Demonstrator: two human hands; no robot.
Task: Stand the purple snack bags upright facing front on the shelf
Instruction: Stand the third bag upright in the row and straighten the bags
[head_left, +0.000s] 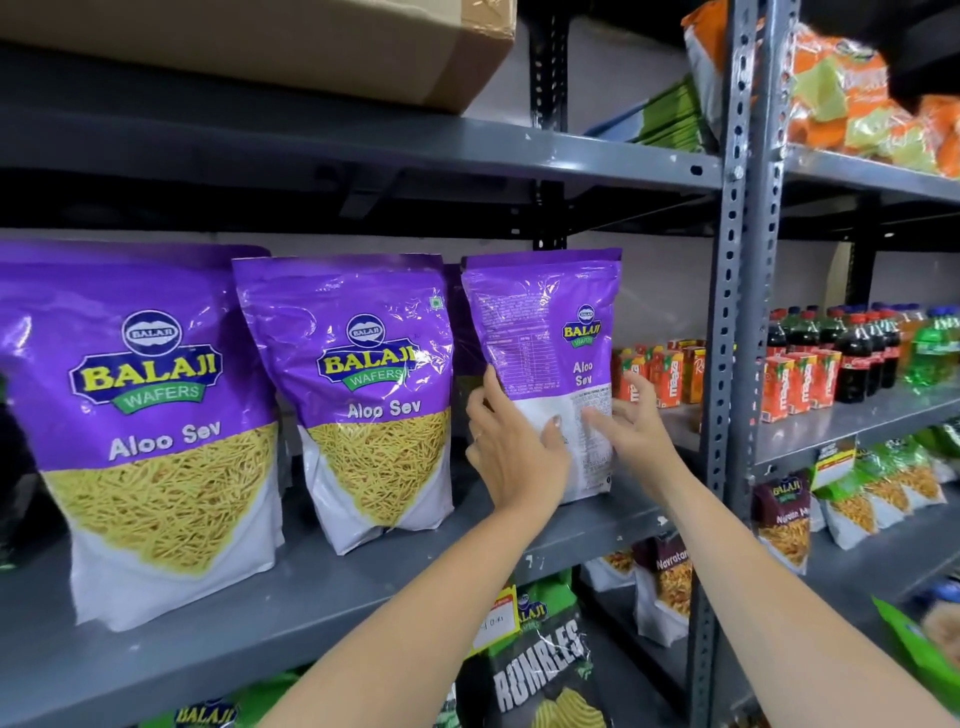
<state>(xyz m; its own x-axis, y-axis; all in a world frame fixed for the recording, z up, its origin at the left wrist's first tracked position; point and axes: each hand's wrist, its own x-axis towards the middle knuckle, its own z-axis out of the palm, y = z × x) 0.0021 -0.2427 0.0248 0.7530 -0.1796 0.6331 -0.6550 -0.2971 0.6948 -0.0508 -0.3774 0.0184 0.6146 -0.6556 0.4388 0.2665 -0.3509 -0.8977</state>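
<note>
Both arms reach up and forward from the lower right, bare to above the wrist. The left hand (511, 447) is spread against the left edge of the third purple bag (545, 364), fingers running up its side and thumb laid across the white lower panel, so it clasps the bag from that side. The right hand (631, 421) comes in from the right with fingers loosely curled; its thumb and forefinger touch the lower front of the same bag, though whether the other fingers grip behind it I cannot tell. This bag stands upright at the right end of the grey shelf (311, 587), but shows its back: small printed text and a table, with only a small logo. To its left stand two more purple bags, the middle bag (369, 400) and the large near bag (156, 431), both upright with fronts forward. A further purple bag is mostly hidden behind the gap between the middle bag and the held one; only a strip shows. The near bag's left side is cut off by the frame edge. Right of the held bag the shelf is bare up to the perforated upright post (727, 312), leaving room to turn it. Above, the next shelf leaves clear space over the bag tops. Beyond the post sit juice cartons (670, 374) and dark soda bottles (852, 348).
</note>
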